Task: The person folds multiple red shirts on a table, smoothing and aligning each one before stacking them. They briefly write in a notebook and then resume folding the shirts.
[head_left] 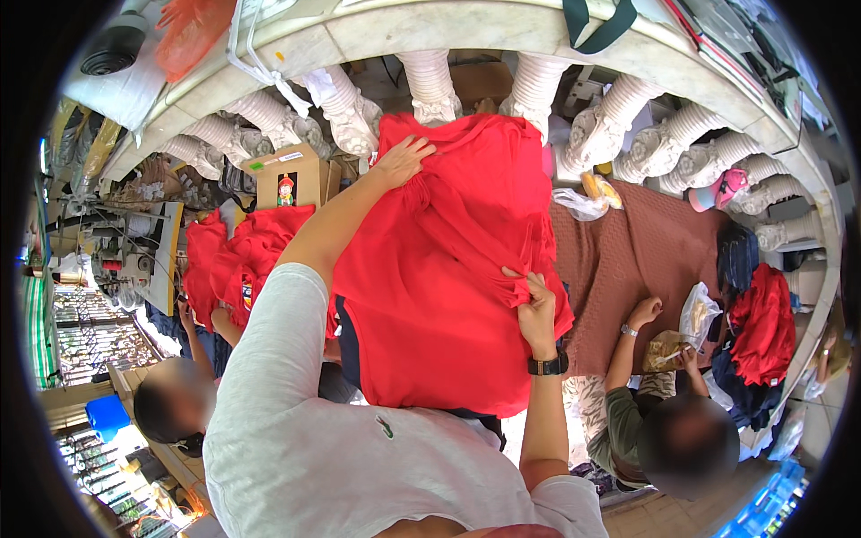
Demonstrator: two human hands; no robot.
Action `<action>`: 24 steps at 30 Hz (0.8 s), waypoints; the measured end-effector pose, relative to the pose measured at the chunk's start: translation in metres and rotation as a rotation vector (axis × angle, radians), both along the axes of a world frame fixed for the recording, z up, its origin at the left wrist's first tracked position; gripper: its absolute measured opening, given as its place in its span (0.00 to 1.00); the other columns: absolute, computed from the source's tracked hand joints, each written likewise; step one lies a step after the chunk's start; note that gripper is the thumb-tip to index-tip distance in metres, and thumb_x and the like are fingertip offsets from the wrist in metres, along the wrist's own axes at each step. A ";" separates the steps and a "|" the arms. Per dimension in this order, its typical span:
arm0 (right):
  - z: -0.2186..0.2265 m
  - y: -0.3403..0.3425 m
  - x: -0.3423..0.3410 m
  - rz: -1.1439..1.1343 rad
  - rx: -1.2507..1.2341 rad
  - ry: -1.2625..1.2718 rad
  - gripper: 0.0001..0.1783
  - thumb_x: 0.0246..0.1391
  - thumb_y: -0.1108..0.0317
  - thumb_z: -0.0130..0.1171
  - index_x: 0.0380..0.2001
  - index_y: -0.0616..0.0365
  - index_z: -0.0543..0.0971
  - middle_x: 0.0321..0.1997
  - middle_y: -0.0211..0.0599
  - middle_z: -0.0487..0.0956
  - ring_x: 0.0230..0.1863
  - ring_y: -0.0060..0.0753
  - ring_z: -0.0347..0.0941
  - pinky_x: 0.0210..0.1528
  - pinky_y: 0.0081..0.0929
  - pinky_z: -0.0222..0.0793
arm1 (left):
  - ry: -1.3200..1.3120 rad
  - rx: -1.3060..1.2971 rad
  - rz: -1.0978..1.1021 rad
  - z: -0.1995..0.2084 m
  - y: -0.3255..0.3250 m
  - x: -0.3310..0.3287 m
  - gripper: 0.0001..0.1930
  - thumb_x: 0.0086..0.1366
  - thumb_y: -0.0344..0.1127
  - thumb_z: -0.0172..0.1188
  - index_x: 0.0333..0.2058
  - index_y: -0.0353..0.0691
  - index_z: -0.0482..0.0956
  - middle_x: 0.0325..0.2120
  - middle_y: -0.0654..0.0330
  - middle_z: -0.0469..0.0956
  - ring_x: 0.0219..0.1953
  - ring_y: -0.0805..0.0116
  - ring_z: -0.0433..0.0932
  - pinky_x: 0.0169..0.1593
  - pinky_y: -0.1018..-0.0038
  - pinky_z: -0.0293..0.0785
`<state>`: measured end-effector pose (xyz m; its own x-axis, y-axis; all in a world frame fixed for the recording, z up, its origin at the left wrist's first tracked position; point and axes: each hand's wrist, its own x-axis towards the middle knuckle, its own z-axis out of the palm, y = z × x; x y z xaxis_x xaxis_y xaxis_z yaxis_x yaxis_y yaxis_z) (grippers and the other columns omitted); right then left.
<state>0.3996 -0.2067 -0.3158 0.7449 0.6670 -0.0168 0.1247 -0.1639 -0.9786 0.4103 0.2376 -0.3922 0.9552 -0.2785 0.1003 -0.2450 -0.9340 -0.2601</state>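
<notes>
A large heap of bright red cloth (439, 305), which looks like red garments in loose folds, lies spread in front of me. On its upper left part rests my left hand (405, 163), fingers stretched out over the fabric beside some gathered folds. My right hand (536, 318) is closed on a bunched fold at the right side of the red cloth. A dark watch (548, 364) is on that wrist. Dark blue cloth (348, 345) shows under the heap's left edge.
White balusters (429, 85) under a curved stone ledge (386, 34) stand beyond the cloth. To the left are a cardboard box (300, 175) and more red garments (242, 251). A brown cover (628, 260) lies right. One person (170, 399) sits left, another (686, 439) right, holding a plastic bag.
</notes>
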 end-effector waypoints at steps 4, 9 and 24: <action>-0.004 0.000 -0.008 -0.095 0.101 0.075 0.29 0.40 0.89 0.44 0.47 0.62 0.82 0.48 0.38 0.82 0.55 0.32 0.71 0.69 0.30 0.50 | 0.155 0.089 0.073 0.002 -0.009 -0.004 0.10 0.62 0.34 0.55 0.39 0.39 0.82 0.57 0.58 0.66 0.58 0.60 0.64 0.60 0.64 0.60; -0.020 -0.002 -0.016 -0.167 0.186 0.128 0.26 0.44 0.87 0.47 0.46 0.61 0.82 0.51 0.37 0.83 0.54 0.32 0.71 0.69 0.30 0.50 | 0.244 0.062 0.115 -0.009 0.012 -0.020 0.09 0.62 0.34 0.55 0.37 0.39 0.83 0.57 0.56 0.66 0.57 0.58 0.66 0.59 0.63 0.62; -0.035 -0.005 -0.015 -0.167 0.210 0.095 0.21 0.51 0.84 0.50 0.46 0.59 0.83 0.50 0.36 0.82 0.55 0.29 0.72 0.69 0.33 0.51 | 0.246 0.017 -0.040 -0.055 0.018 -0.016 0.15 0.61 0.33 0.55 0.45 0.35 0.78 0.56 0.54 0.67 0.56 0.55 0.66 0.62 0.60 0.61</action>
